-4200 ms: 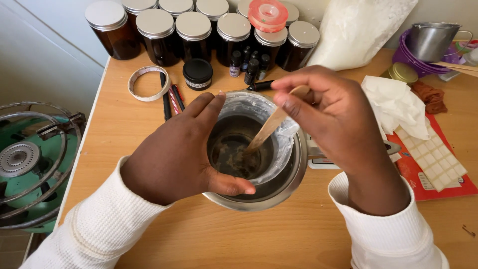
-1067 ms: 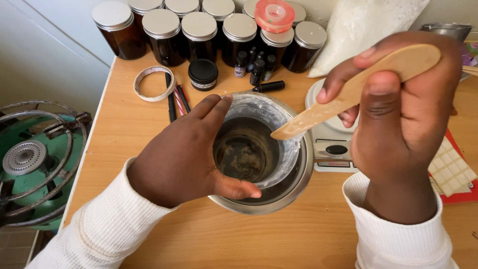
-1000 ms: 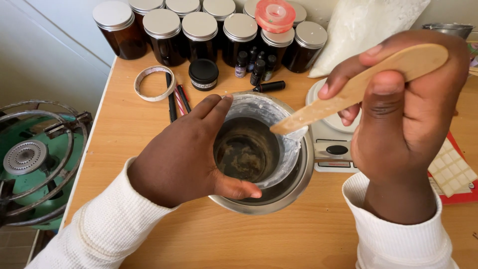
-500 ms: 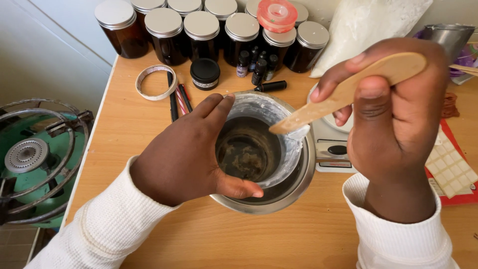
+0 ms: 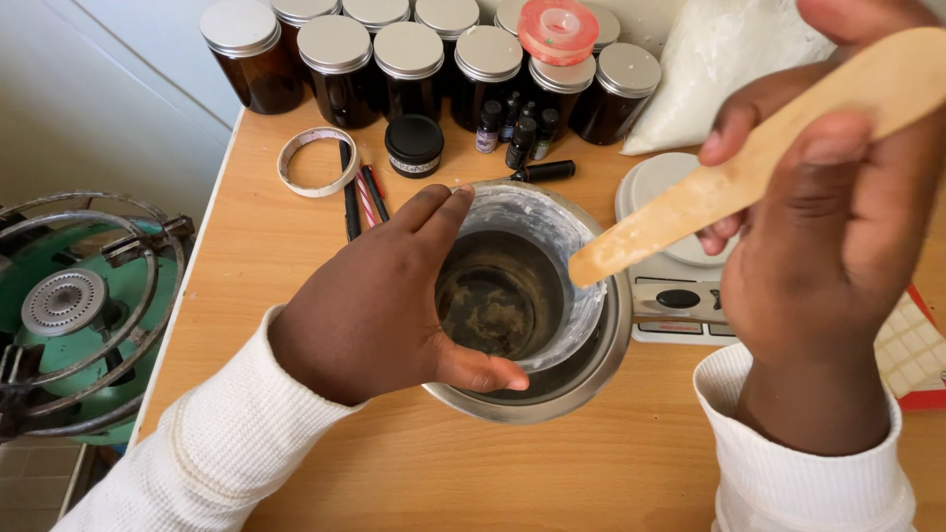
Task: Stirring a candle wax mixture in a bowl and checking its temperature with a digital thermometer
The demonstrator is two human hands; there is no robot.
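While the left hand (image 5: pixel 370 310) wraps the cup (image 5: pixel 552 232) seated in a steel pot (image 5: pixel 601 369), the right hand (image 5: pixel 838 236) grips a wooden stick (image 5: pixel 709 197) raised above the rim. Behind: silver-lidded amber jars (image 5: pixel 409 64), black tin (image 5: pixel 414 143), white bag (image 5: pixel 709 69).

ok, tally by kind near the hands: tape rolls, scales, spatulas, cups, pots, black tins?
tape rolls: 2
scale: 1
spatula: 1
cup: 1
pot: 1
black tin: 1
Total: 7
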